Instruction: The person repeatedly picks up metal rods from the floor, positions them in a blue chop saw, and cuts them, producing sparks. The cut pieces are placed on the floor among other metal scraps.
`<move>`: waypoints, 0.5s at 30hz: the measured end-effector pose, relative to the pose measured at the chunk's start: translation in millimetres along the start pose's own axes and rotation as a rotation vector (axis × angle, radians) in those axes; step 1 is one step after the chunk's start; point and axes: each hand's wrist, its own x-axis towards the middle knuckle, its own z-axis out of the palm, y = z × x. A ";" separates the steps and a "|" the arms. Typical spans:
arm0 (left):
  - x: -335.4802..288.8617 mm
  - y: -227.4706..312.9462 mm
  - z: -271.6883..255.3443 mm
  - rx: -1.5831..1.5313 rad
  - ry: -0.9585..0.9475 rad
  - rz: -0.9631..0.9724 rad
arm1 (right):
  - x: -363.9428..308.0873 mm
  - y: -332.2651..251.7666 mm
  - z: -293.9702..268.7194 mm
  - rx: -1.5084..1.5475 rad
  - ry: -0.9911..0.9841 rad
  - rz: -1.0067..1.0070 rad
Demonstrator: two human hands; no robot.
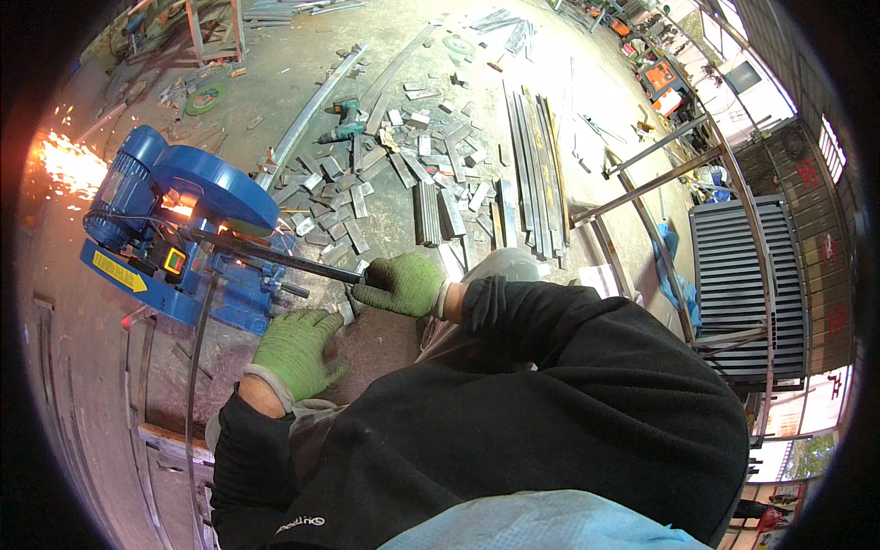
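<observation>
A blue cut-off saw stands at the left, its rounded guard over the disc, and bright sparks fly off to its far left. In a green glove, my right hand is wrapped round the end of the saw's long black handle. My left hand, gloved alike, lies with its fingers stretched out beside the saw's base and clamp screw. Its fingertips are near a small pale metal end; whether they touch it I cannot tell. The cut itself is mostly hidden by the guard and handle.
Many short cut metal pieces litter the floor ahead, with a green cordless drill among them. Long steel bars lie to the right of them. A metal frame and a dark slatted panel stand farther right.
</observation>
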 end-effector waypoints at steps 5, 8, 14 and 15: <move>0.1 0.5 -1.4 -0.015 -0.021 -0.014 | -0.7 -0.4 -1.8 0.015 -0.008 -0.003; 0.5 0.3 -1.0 -0.001 0.013 0.015 | -0.2 1.2 -0.1 0.017 -0.006 -0.001; 1.4 -1.2 -0.6 -0.002 -0.028 0.001 | 0.3 5.3 4.8 0.033 -0.002 0.005; 1.1 -1.2 -0.5 0.001 -0.026 0.001 | 0.3 5.6 4.9 0.044 -0.006 0.016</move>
